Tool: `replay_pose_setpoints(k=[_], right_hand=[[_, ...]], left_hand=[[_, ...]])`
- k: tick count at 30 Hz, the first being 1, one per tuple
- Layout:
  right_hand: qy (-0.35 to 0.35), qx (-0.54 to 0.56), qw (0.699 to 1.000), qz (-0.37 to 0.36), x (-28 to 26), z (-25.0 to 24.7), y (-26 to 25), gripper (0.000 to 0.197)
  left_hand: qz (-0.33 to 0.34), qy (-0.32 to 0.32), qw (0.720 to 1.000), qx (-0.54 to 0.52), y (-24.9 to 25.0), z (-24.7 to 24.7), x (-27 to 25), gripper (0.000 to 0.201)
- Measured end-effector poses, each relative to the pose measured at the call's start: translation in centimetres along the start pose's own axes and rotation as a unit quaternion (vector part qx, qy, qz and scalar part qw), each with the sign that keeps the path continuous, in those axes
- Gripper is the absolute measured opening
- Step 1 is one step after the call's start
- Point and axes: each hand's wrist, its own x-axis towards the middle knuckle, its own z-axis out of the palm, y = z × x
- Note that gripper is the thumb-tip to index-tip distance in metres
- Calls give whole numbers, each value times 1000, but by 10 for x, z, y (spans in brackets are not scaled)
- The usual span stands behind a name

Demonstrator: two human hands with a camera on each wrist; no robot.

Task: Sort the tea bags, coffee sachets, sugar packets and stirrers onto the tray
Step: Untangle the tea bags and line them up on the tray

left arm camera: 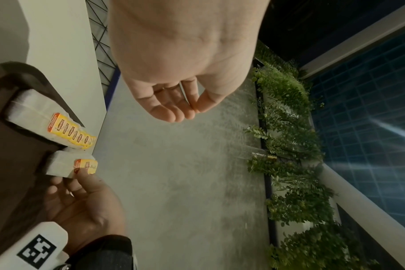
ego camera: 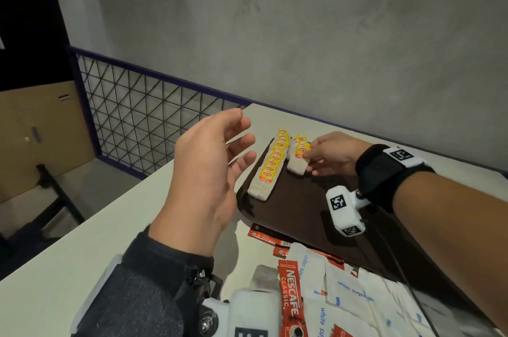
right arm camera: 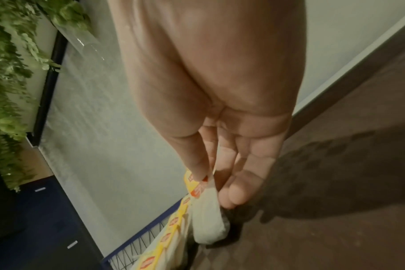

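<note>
A dark brown tray (ego camera: 302, 215) lies on the white table (ego camera: 96, 240). Along its left edge sits an overlapping row of tea bags (ego camera: 270, 169) with yellow tags, also seen in the left wrist view (left arm camera: 65, 126). My right hand (ego camera: 308, 160) pinches another tea bag (ego camera: 298, 163) by its yellow tag at the tray's far end, beside that row; thumb and finger close on the tag (right arm camera: 198, 180). My left hand (ego camera: 242, 144) hovers left of the tray, fingers relaxed (left arm camera: 173, 113), holding nothing. Red coffee sachets (ego camera: 290, 298) and white sugar packets (ego camera: 349, 290) lie in a heap at the near edge.
A wire mesh railing (ego camera: 143, 116) runs past the table's far left edge, with a cardboard box (ego camera: 41, 130) on the floor beyond. A grey wall (ego camera: 302, 34) stands behind the table. A cable (ego camera: 398, 268) trails from my right wrist over the tray.
</note>
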Motion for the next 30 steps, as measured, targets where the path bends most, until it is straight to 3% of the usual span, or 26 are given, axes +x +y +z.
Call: replay_pose_setpoints(k=[9,13,26,30], right_hand=[[7,60,998,25,8,4,7,12],[20,54,998,39,10,6,11,27],[11,50,999,13,12,14,7,15],[69,-22,997,-9,-6,5,-2,16]], left_hand=[[1,5,1000,5,-1,2,-1,6],[0,6,1000,7,0,3,-2,8],[3,7,1000,17,0,1,3,12],[30,23,999,6,20,-2,4,16]])
